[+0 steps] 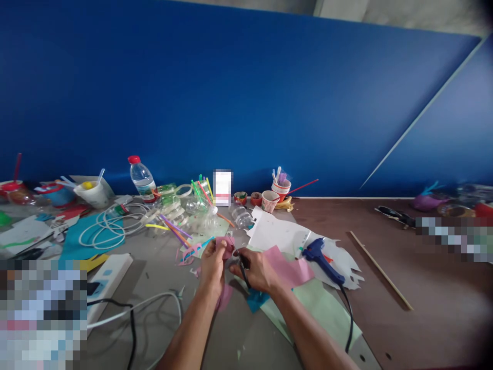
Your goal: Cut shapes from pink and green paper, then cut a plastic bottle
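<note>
A small piece of pink paper (224,247) is pinched in my left hand (213,262), near the middle of the table. My right hand (256,268) is closed around black-handled scissors (243,270), whose blades point toward the pink piece. Whether the blades are touching it I cannot tell. A larger pink sheet (287,267) lies just right of my right hand, over white paper (271,226) and a pale green sheet (323,308). Under my right wrist a teal scrap (256,300) shows. A blue glue gun (323,259) rests on the white paper.
Plastic bottle pieces, straws and a water bottle (142,177) crowd the back left. Paper cups (270,201) stand behind the white paper. A white power strip (111,280) with cables lies left. A wooden stick (381,270) is at right. A blue partition (231,92) closes the back.
</note>
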`<control>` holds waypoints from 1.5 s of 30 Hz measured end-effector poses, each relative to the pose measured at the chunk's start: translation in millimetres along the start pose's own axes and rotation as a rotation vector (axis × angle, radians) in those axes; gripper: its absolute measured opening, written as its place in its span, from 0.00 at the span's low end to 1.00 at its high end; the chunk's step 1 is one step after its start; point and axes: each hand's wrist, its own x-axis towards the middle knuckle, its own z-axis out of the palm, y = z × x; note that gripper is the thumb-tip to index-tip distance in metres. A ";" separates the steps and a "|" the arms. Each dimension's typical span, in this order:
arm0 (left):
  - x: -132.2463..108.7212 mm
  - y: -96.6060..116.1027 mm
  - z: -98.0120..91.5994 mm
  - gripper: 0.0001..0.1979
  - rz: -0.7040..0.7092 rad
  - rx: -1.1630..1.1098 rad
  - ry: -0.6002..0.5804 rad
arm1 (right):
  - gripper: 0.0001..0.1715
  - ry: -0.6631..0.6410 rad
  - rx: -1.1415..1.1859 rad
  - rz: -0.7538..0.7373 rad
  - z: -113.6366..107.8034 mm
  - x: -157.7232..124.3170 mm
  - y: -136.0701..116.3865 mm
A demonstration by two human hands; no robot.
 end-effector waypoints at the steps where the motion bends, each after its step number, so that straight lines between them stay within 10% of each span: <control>1: 0.3 -0.9 -0.5 0.15 0.003 0.003 -0.001 | 0.17 -0.002 0.009 0.004 0.1 0.2 -0.1; 45: 13.3 -0.3 -12.6 0.15 0.156 0.224 0.012 | 0.17 0.004 0.112 0.038 2.6 -0.4 3.9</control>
